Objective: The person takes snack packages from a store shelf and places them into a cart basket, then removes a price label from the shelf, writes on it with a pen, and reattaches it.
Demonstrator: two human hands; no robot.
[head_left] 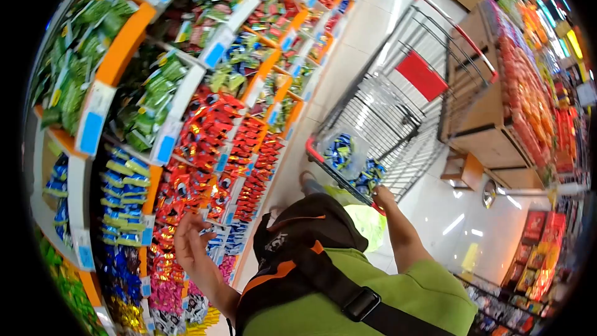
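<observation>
My left hand [191, 242] is raised beside the shelf of packaged snacks, fingers loosely bent and apart, with nothing visible in them. Closest to it are shiny red packets [208, 121] hanging or stacked in dense rows. My right hand [384, 198] is closed on the near red corner of a metal shopping cart [429, 134]; the fingertips are partly hidden. Inside the cart, blue-and-green packets [368, 176] lie at the near end, some in a clear plastic bag [354, 155]. A black bag [308, 227] with orange trim hangs across my front.
Shelf bins with orange edges [124, 43] and blue price labels line the left, holding green, blue and pink packets. Wooden display stands [491, 143] with packaged goods are beyond the cart. A light green bag [367, 227] shows below the cart's near end. Pale tiled floor [348, 43] runs between.
</observation>
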